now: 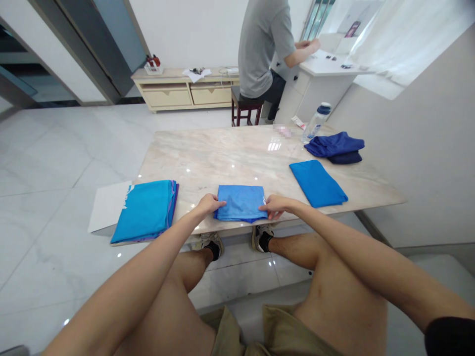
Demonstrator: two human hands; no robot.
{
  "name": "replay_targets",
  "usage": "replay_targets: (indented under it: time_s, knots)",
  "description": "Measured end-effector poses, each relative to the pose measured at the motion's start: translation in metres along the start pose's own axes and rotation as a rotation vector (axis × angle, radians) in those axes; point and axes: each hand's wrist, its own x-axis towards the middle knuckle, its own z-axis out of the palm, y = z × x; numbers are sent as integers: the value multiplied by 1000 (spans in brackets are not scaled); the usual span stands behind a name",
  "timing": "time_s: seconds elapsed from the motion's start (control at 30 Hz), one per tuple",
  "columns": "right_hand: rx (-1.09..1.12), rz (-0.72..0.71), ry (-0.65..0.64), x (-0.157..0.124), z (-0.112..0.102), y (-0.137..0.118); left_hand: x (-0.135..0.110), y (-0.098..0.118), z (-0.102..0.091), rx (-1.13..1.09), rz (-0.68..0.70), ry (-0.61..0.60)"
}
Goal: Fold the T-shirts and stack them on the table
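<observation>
A light-blue folded cloth (241,202) lies flat near the front edge of the marble table, with a darker blue layer peeking out beneath it. My left hand (210,203) pinches its left side, thumb on top. At the opposite side, my right hand (275,205) grips the right edge, thumb on top and fingers curled below. To the left sits a stack of folded turquoise cloth (146,207) with purple layers under it. A flat folded blue cloth (317,183) rests to the right of my right hand.
Crumpled dark-blue cloths (336,146) and a clear water bottle (317,121) stand at the table's (208,153) far right. A white box (107,207) is beside the turquoise stack. Another person (263,49) sits on a stool at a white counter (326,69). A low cabinet (166,96) lines the wall.
</observation>
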Motion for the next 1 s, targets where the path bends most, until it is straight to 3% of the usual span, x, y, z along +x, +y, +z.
replay_targets:
  time_s: [0.2, 0.43, 0.6, 0.7, 0.8, 0.9, 1.0]
  knots:
    - [25, -20, 21, -2, -1, 2, 1, 6, 5, -84, 85, 85]
    - [29, -59, -57, -6, -3, 7, -2, 6, 6, -96, 94, 119]
    - [44, -146, 37, -12, 0, 0, 0, 5, -6, -38, 83, 180]
    - [-160, -153, 128, -18, 2, -4, -9, 8, -16, 209, 119, 199]
    - [-491, -221, 307, -25, 6, -3, -26, 15, -22, 597, 314, 192]
    - [-632, -342, 445, -31, 13, 0, -40, 24, -21, 801, 538, 81]
    - [-672, -510, 417, -31, 21, 2, -48, 26, -15, 899, 648, -62]
